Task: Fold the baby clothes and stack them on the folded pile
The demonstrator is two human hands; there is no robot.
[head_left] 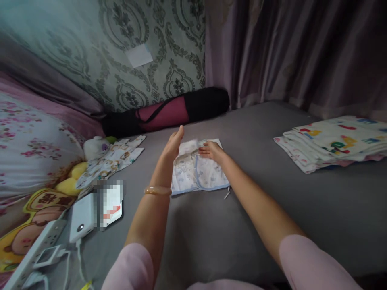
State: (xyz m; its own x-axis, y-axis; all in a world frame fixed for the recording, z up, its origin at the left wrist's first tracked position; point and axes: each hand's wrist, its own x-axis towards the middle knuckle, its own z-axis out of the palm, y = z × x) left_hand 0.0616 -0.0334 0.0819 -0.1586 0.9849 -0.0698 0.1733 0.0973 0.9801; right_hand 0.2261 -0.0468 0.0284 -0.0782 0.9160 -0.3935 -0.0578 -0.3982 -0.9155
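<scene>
A white baby top with small blue prints, blue trim and thin ties (211,175) lies on the grey bed sheet in front of me. Along its upper left edge, my left hand (173,146) is held edge-on with its fingers stretched out. My right hand (212,151) is over the upper right part of the top, fingers straight and pointing left. A pale flap of the cloth (188,147) lies between the two hands and looks slightly raised. Neither hand is closed on the fabric, though I cannot tell exactly where the left fingers touch it.
To the right lies a stack of folded, colourfully printed cloths (335,141). A black and magenta long bag (166,114) rests against the wall. At left are a printed garment (113,159), a phone (113,205), a white power bank (82,217) and a power strip (45,241) with cables.
</scene>
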